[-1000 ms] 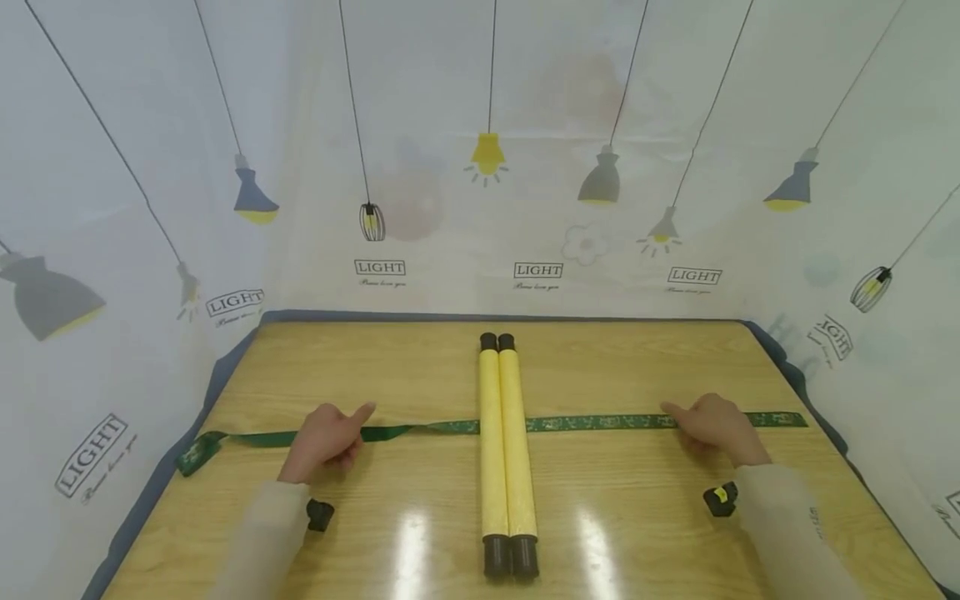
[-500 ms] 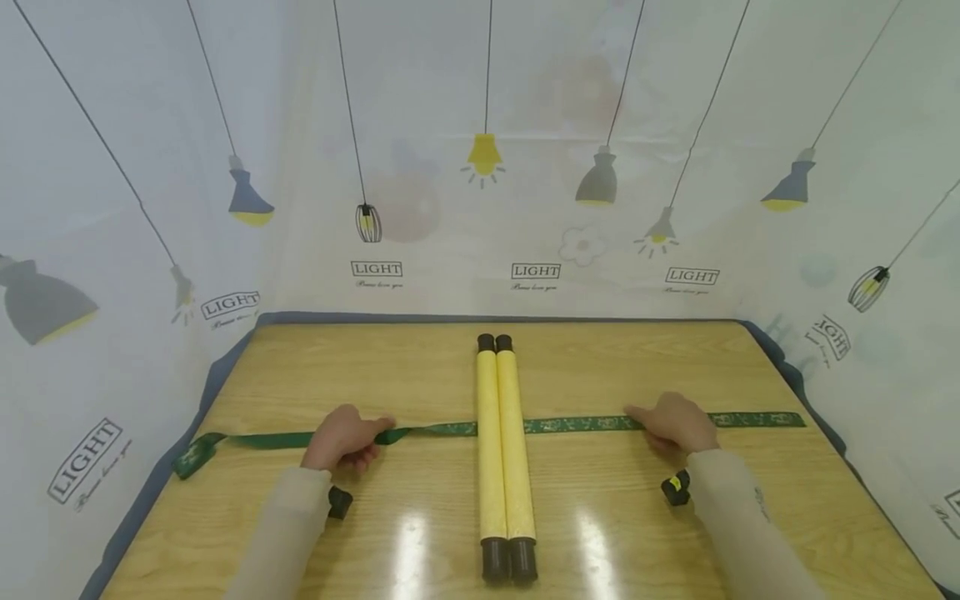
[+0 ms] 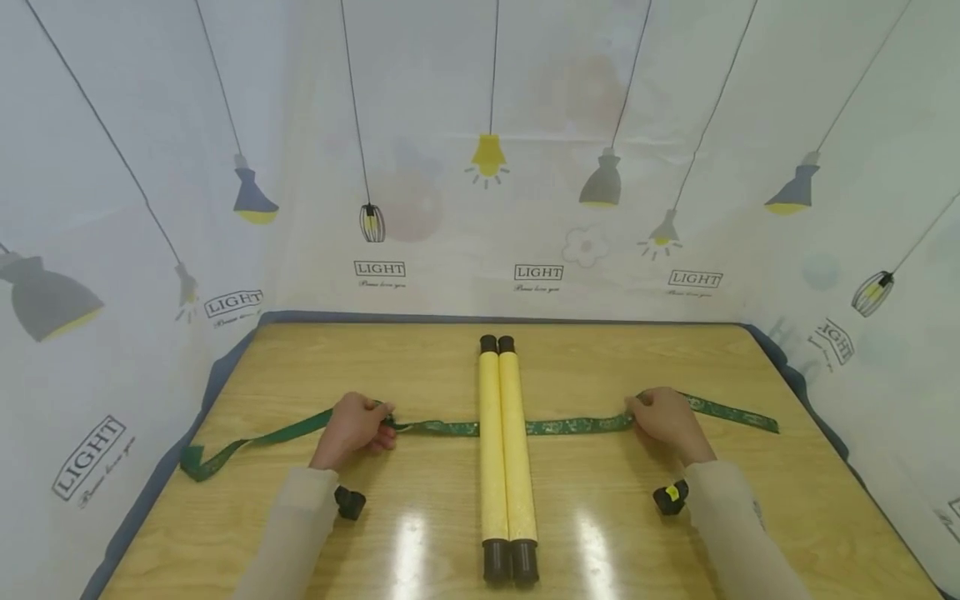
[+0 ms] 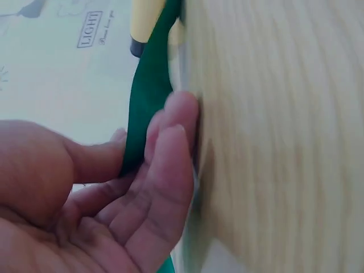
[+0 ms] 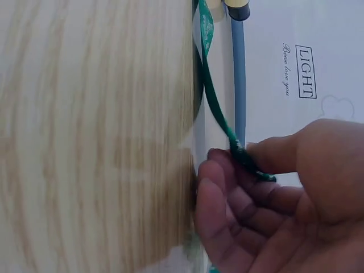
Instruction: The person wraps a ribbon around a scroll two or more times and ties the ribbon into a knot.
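A green ribbon with a pale printed pattern runs crosswise under two yellow tubes with dark end caps, which lie side by side. Left of the tubes, my left hand pinches the ribbon between thumb and fingers; in the left wrist view the green band rises out of that pinch toward the tubes. On the other side my right hand pinches it too, and in the right wrist view the ribbon is bunched narrow at the fingertips. Both held spots are lifted, while the outer ends trail down to the table.
The wooden table is bordered at the back and sides by a white curtain printed with lamps and the word LIGHT. Black wrist devices sit below the left wrist and the right wrist.
Both hands have moved inward toward the tubes and now pinch the ribbon, raising it at both spots. The ribbon's right end has slid inward. The tubes stay put.
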Available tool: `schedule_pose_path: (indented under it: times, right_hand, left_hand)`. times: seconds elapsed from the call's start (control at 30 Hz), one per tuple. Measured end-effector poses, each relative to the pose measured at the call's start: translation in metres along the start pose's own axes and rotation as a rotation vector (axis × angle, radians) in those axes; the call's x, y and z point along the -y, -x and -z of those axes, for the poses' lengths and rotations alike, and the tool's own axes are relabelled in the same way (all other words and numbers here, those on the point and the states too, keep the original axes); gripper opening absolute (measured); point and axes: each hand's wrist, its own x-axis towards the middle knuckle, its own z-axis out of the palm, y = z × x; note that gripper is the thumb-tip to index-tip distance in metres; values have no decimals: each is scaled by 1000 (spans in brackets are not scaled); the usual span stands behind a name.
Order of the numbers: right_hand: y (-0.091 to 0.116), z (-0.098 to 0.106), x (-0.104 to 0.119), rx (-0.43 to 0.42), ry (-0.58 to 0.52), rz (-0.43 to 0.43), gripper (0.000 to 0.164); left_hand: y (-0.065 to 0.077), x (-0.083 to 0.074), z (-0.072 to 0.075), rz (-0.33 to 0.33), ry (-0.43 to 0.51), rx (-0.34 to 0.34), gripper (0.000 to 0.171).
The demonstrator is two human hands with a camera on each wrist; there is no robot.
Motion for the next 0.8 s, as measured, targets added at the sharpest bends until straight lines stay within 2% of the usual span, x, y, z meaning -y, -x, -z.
schedule_pose_path:
  times: [0.07, 0.17, 0.33, 0.47, 0.63, 0.8]
  right_hand:
    - [1, 0, 3, -42, -20, 23, 40]
    - [2, 0, 7, -92, -58, 64, 36]
    - [2, -1, 15, -108, -269, 95, 37]
    - [2, -1, 22, -102, -443, 138, 38]
    - [0, 2, 29, -85, -533, 205, 37]
    - [0, 5, 40, -37, -643, 246, 36]
  left_hand:
    - [1, -4, -1, -19, 15, -14, 33]
    - [3, -12, -2, -55, -14, -49, 33]
    - [6, -25, -6, -155, -55, -100, 37]
    - [5, -31, -10, -261, 48, -92, 28]
    - [1, -36, -13, -399, 179, -50, 25]
    - [-1, -42, -16, -527, 294, 31, 29]
